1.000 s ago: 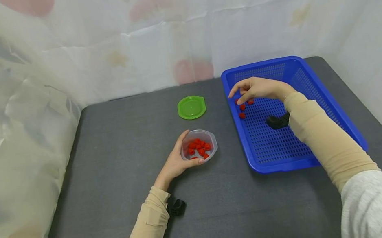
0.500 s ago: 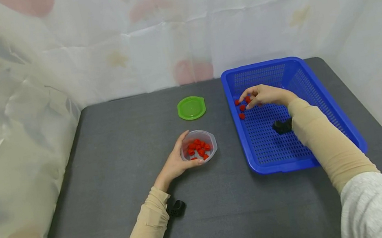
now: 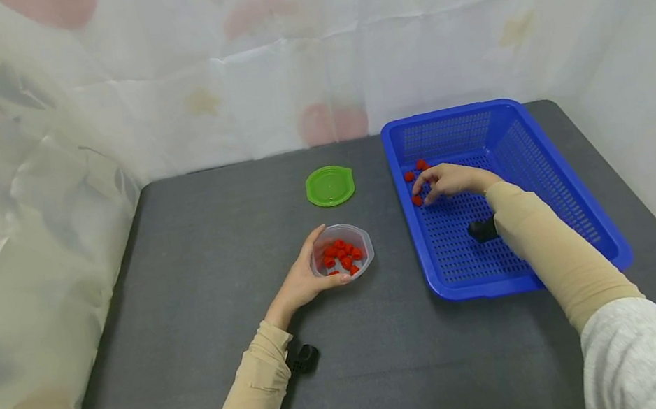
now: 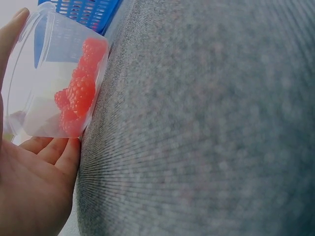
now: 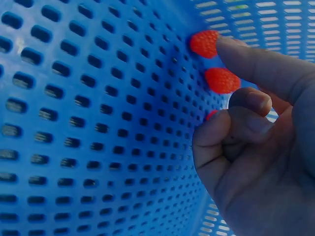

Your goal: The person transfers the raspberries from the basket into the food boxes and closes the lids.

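My left hand [image 3: 301, 279] holds a clear plastic container [image 3: 365, 238] on the grey tabletop, thumb on its near side and fingers round the far side. Several red raspberries [image 4: 81, 93] lie on the container's bottom. Inside the blue basket [image 3: 468, 291], my right hand [image 3: 452, 180] is low at the left side, thumb and index finger apart. Its fingertips are right at a raspberry [image 3: 417, 200]. In the right wrist view, the thumb overlaps a raspberry [image 5: 203, 44], and another raspberry [image 5: 222, 80] lies beside it; the other fingers are curled.
A green lid [image 3: 329, 186] lies flat on the grey table [image 3: 214, 250] behind the container. Farther back in the basket are more raspberries [image 3: 421, 164]. The basket has perforated, raised walls. Printed white cloth [image 3: 259, 87] hangs at the back and both sides.
My right hand has come down from the basket's left rim and moved toward the near side among the raspberries. My left hand and the container have stayed put.
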Demonstrator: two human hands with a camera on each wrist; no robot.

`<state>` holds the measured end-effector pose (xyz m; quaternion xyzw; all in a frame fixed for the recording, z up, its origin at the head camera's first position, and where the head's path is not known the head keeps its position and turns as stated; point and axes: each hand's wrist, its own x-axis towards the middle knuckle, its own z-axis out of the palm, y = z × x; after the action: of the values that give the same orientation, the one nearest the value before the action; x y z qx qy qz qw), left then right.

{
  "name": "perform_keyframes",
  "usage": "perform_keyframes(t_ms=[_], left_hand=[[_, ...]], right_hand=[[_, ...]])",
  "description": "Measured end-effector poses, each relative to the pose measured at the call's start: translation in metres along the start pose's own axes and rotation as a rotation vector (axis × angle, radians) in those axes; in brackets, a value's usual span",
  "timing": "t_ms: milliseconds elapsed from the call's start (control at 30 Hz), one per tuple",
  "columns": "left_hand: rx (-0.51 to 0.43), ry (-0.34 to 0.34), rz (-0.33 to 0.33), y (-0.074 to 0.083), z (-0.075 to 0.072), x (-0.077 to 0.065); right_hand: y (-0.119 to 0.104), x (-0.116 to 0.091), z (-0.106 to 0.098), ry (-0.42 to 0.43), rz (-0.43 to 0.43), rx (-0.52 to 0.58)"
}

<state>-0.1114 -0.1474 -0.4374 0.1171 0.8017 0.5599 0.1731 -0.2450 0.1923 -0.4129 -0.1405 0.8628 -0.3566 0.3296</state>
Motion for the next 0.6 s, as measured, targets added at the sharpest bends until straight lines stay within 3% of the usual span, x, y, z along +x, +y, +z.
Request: perform_keyframes(t_ms=[600], left_hand=[[-0.027,-0.006,0.025,-0.0033,0.0013,0.0014]], right_hand=[[0.0029,0.0065,0.0088,-0.013,0.018,-0.118]])
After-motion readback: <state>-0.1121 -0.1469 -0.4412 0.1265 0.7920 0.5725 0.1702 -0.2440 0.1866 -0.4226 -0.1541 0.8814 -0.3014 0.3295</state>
